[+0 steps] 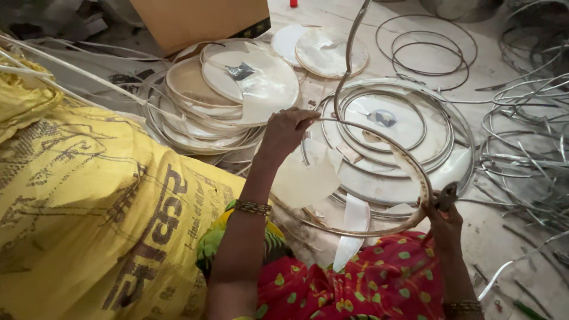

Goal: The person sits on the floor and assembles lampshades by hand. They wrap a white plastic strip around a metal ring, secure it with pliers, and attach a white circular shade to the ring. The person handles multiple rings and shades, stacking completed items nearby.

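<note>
My left hand (285,131) grips the upper edge of a bent metal ring strip (396,148) that loops down across my lap. My right hand (443,220) holds dark pliers (446,195) clamped against the strip's lower right curve. One end of the strip rises up and away past the top of the view. Below the ring lies a stack of round metal hoops with pale discs (391,118) inside them. My lap is covered by red cloth with green and yellow dots (367,284).
A large yellow woven sack (89,207) fills the left side. Stacked pale round discs (237,89) lie behind it, beside a brown cardboard box (201,21). Loose wire rings (430,50) and tangled metal strips (527,148) cover the floor at right.
</note>
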